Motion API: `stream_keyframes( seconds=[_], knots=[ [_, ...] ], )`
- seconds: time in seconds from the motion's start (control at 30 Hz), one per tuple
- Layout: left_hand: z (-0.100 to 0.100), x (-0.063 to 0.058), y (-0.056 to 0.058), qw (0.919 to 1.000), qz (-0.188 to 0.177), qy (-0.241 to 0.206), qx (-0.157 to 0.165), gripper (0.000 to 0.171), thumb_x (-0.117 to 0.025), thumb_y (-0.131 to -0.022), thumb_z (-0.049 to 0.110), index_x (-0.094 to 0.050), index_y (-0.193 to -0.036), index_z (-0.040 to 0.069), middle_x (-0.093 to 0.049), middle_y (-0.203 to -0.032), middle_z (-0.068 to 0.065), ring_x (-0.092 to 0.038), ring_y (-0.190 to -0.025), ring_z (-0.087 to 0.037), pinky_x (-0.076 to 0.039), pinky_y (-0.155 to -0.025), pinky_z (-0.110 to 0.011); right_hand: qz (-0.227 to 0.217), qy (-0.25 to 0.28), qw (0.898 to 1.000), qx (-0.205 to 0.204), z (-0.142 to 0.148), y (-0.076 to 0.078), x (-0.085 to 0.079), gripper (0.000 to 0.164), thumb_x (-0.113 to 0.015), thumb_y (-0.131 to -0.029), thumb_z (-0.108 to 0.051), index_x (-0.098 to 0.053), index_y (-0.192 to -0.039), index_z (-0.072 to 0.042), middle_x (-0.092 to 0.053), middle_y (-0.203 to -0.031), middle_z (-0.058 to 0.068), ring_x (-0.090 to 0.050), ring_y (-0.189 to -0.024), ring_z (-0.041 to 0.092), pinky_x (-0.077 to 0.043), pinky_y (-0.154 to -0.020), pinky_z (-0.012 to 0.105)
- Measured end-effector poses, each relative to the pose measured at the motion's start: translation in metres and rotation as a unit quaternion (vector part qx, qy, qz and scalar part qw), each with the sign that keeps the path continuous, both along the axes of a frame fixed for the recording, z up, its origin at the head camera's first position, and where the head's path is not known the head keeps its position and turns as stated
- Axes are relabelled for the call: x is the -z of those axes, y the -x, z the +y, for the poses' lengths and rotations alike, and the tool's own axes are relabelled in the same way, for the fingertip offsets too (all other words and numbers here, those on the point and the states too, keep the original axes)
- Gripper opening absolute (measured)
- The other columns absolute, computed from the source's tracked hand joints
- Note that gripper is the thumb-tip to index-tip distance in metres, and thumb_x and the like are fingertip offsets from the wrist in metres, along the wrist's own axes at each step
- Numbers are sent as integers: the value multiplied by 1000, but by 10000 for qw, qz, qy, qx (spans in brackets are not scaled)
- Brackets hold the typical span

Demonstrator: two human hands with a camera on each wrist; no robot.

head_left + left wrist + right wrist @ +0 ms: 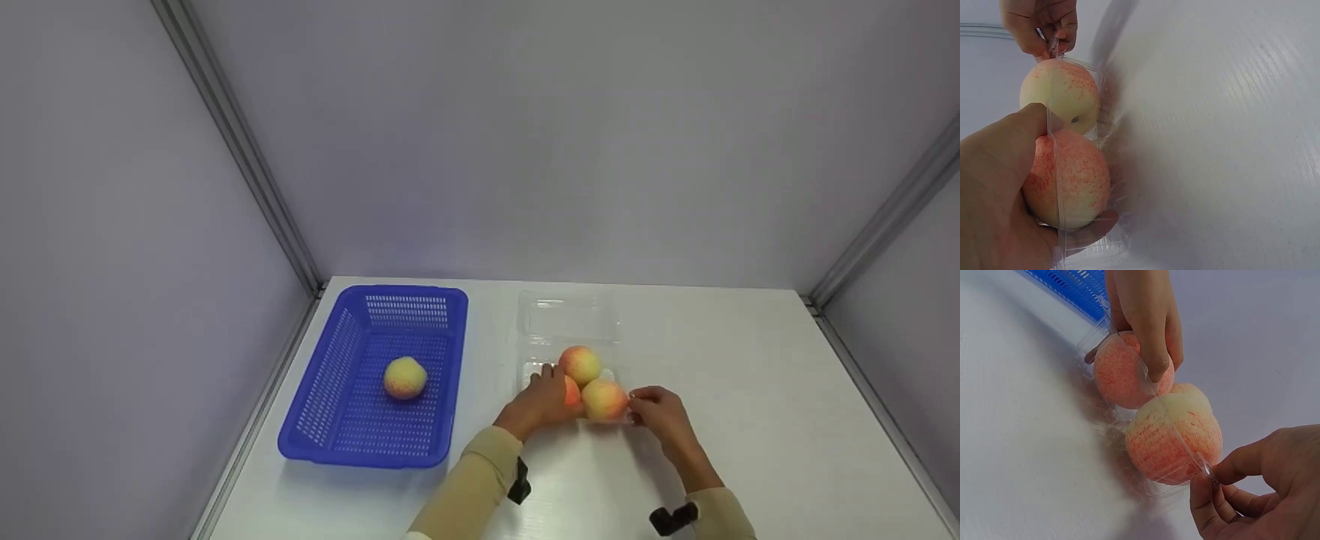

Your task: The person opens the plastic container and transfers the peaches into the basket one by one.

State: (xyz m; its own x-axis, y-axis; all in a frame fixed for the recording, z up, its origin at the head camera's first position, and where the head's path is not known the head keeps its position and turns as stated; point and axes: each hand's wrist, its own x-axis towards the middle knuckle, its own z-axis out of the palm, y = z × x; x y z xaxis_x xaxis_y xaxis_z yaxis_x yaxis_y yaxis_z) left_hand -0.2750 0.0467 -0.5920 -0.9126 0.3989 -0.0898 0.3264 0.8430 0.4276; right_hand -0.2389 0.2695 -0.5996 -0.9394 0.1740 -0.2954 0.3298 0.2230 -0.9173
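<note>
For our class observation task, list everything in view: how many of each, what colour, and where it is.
Basket: 1, blue, left side of the table.
Clear container: 1, transparent, right of the basket, lid open toward the back wall.
Peaches: 4, yellow and red, three in the container, one in the basket.
Table: 1, white, beneath everything.
Wall panels: 3, grey, left, back and right.
Frame strips: several, grey, along the panel edges.
Wrist devices: 2, black, one per wrist.
Sleeves: 2, beige, on both forearms.
Left grip: 1, bare hand, around the left front peach.
Right grip: 1, bare hand, pinching the container's right edge.
</note>
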Motion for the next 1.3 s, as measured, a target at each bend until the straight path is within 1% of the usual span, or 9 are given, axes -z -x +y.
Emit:
stream_keyframes(
  seconds=[0.3, 0.43, 0.57, 0.7, 0.9, 1.07, 1.17, 1.3],
  knots=[
    [1, 3, 3, 10000, 67, 20, 20, 94, -76, -90, 57, -42, -151, -7, -55, -133, -23, -61, -117, -38, -59, -99, -42, 15, -73, 10000, -1, 0, 0, -2, 31, -65, -100, -7, -60, -122, 14, -67, -98, 11, -66, -80, 15, -60, -73, 30],
    [1, 4, 4, 10000, 70, -25, -13, 96, -77, -89, 56, -41, -152, -6, -56, -133, -22, -61, -115, -38, -59, -98, -42, 53, -63, 10000, -4, 0, 0, -2, 30, -65, -99, -6, -60, -121, 14, -68, -96, 11, -66, -79, 15, -59, -72, 28],
    [1, 3, 3, 10000, 5, -74, -38, 98, -76, -88, 58, -40, -154, -5, -56, -134, -21, -61, -116, -37, -58, -99, -42, 121, -13, 9999, -24, 0, -1, -2, 30, -64, -99, -5, -60, -121, 15, -69, -95, 11, -67, -78, 15, -59, -71, 27],
    [0, 1, 3, 10000, 24, -69, -20, 97, -76, -88, 60, -43, -152, -5, -56, -132, -20, -61, -114, -35, -58, -99, -41, 151, -13, 9999, -68, 0, -2, -2, 31, -63, -100, -5, -60, -123, 16, -69, -97, 11, -66, -78, 14, -60, -72, 28],
    [-1, -1, 4, 9999, -100, -93, -77, 100, -78, -87, 61, -42, -153, -4, -56, -136, -20, -60, -120, -35, -58, -103, -42, 133, 41, 9999, -25, -1, -2, -2, 31, -64, -99, -5, -60, -121, 16, -69, -96, 11, -66, -79, 14, -60, -73, 28],
    [-2, -5, 5, 9999, -150, -74, -44, 100, -77, -88, 61, -41, -155, -4, -55, -140, -20, -60, -126, -36, -56, -106, -42, 119, 26, 9999, 25, 1, -2, -2, 30, -65, -99, -5, -61, -120, 15, -69, -95, 10, -66, -77, 13, -59, -72, 27],
    [-2, -7, 5, 9998, -162, -80, -76, 98, -77, -88, 60, -42, -154, -3, -55, -141, -20, -59, -128, -36, -56, -106, -42, 121, 16, 9999, 26, 0, -2, -2, 30, -65, -99, -6, -61, -120, 15, -68, -94, 10, -66, -77, 13, -58, -71, 26],
    [-4, -8, 6, 9998, -154, -125, -86, 96, -78, -86, 58, -44, -153, -3, -56, -139, -19, -59, -126, -35, -56, -104, -42, 70, -45, 10000, 36, 0, -1, -2, 30, -65, -99, -6, -61, -120, 15, -68, -94, 9, -66, -77, 12, -58, -70, 25]
  ],
)
